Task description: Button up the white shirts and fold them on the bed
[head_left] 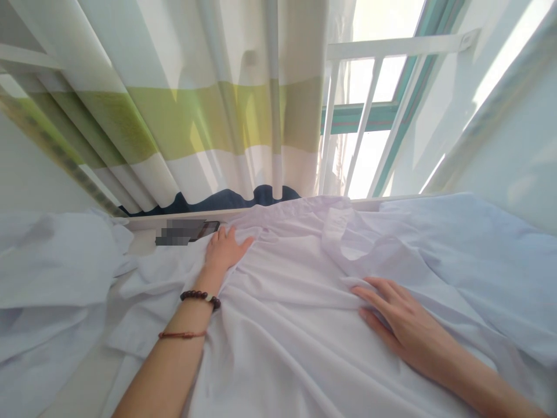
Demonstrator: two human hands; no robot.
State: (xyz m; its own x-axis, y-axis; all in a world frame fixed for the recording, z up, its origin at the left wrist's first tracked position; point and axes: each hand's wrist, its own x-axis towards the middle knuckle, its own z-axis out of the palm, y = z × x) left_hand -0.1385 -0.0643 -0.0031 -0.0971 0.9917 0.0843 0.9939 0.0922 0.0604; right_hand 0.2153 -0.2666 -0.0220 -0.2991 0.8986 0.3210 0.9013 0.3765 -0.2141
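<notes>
A white garment (pixel 287 325) lies spread out and creased in front of me, its collar (pixel 343 232) toward the window. My left hand (pixel 224 249) rests flat on its upper left part, fingers stretched out, with a dark bead bracelet and a red cord on the wrist. My right hand (pixel 395 319) lies open on the cloth to the right, fingertips against a fold below the collar. Neither hand holds anything.
A dark phone (pixel 204 229) lies on the ledge just beyond my left hand. More white cloth (pixel 47 273) is heaped at the left and at the right (pixel 487 249). A striped curtain (pixel 195 116) and white window bars (pixel 365 116) stand behind.
</notes>
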